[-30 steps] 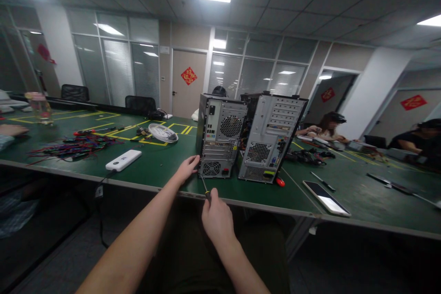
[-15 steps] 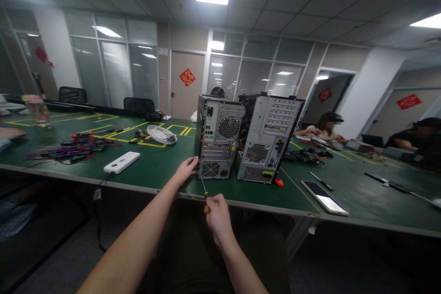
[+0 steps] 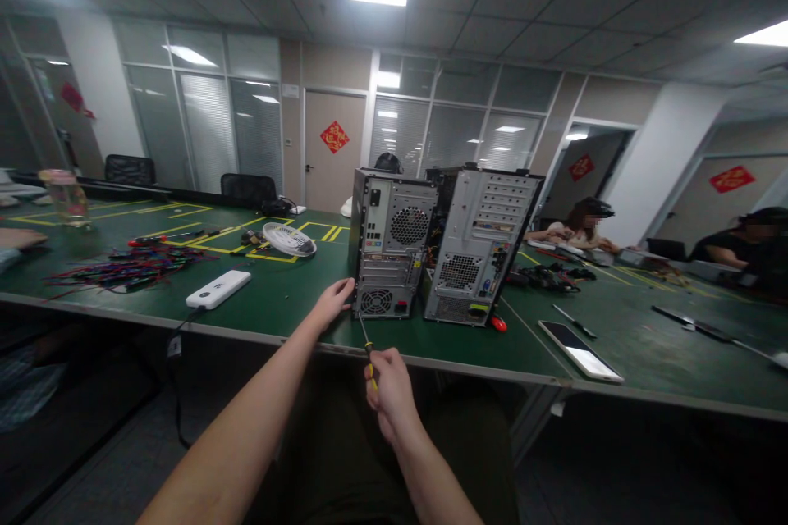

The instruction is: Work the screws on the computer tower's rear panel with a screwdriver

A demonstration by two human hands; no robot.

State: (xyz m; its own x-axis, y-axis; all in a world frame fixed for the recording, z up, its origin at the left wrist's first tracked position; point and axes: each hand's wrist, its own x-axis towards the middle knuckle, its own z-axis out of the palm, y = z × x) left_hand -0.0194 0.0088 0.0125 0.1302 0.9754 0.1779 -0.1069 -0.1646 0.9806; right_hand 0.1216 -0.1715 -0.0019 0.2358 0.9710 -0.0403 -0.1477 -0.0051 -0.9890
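Note:
Two desktop computer towers stand upright on the green table, backs toward me. My left hand [image 3: 333, 303] lies against the lower left side of the nearer-left computer tower [image 3: 387, 262], its fingers stretched out rather than wrapped round it. My right hand [image 3: 390, 385] is closed round the black-and-yellow handle of a screwdriver [image 3: 368, 339]. The shaft runs up to the tower's bottom left corner, under the power supply's fan grille. Whether the tip sits in a screw is too small to tell. The second computer tower [image 3: 459, 275] stands just to the right, partly opened, with inner parts visible.
On the left lie a white power bank [image 3: 218, 289] with a cable, a heap of coloured wires [image 3: 132, 267] and a white oval dish [image 3: 289, 239]. A phone [image 3: 579, 350] and another screwdriver [image 3: 574, 321] lie right. Two people sit farther right; another person's arm shows far left.
The screwdriver's handle has turned in my right hand, and more of its yellow shows now. My left hand and both towers stay in place.

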